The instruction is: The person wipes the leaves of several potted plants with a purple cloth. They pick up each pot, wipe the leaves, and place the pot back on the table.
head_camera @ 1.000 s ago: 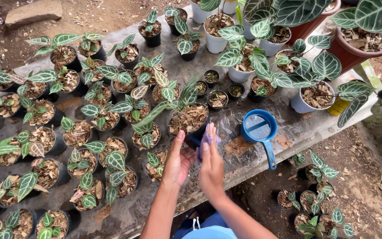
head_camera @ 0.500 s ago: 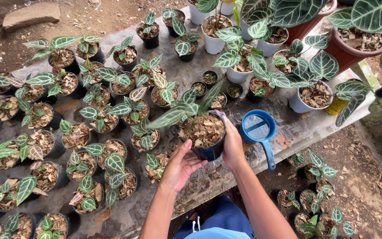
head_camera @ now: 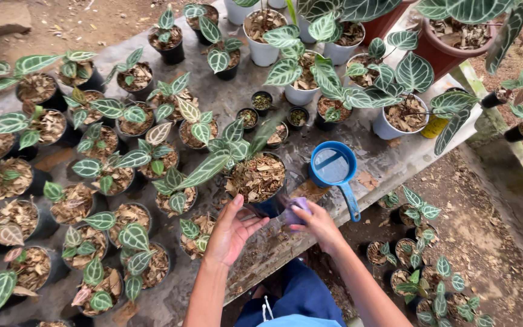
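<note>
A black pot [head_camera: 272, 204] filled with dry leaf mulch and holding a plant with dark, white-veined leaves stands on the grey bench [head_camera: 388, 162], near its front edge. My left hand [head_camera: 231, 231] is open, palm up, with its fingers against the pot's lower left side. My right hand [head_camera: 313, 219] presses a small purple cloth [head_camera: 295, 212] against the pot's right side. A blue scoop with water [head_camera: 333, 166] sits just right of the pot, its handle pointing toward me.
Several black pots of the same veined plants crowd the bench to the left and behind. White pots [head_camera: 263, 51] and a terracotta pot [head_camera: 449, 51] stand at the back right. Small potted plants [head_camera: 419, 212] sit on the bare ground below right.
The pot was lifted in both hands half a second ago; now it rests on the bench. My right hand has come round to its right side with the purple cloth.
</note>
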